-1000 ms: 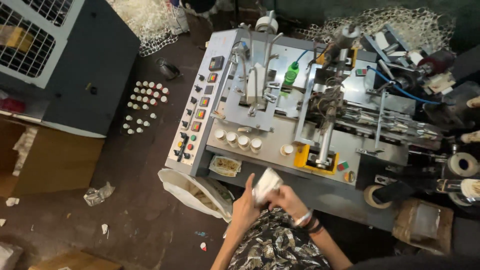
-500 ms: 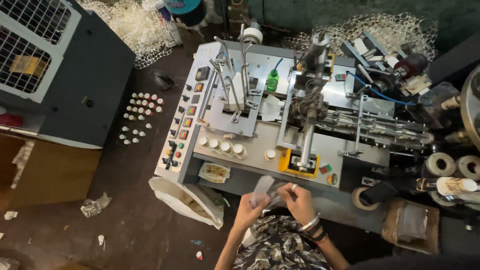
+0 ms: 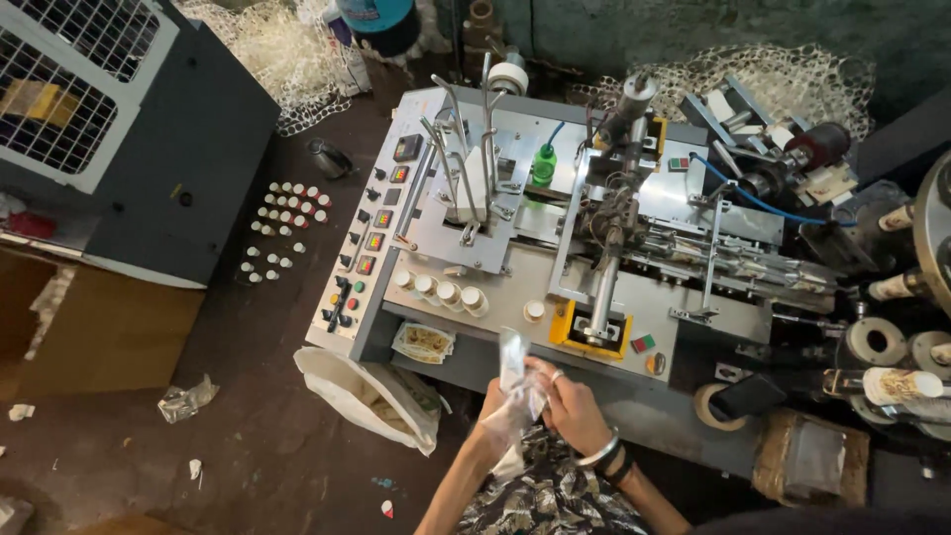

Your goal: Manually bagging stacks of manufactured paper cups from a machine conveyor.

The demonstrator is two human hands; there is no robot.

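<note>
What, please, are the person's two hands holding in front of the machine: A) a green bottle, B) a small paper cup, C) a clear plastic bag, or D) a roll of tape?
C: both the left hand and the right hand grip a crinkled clear plastic bag between them, just short of the machine.

A dark, stained floor (image 3: 238, 416) is seen left of the grey machine (image 3: 555, 267), littered with scraps. A dark cabinet (image 3: 149, 149) (wire-mesh panels) stands further left; white netting (image 3: 287, 59) is heaped behind it.
</note>
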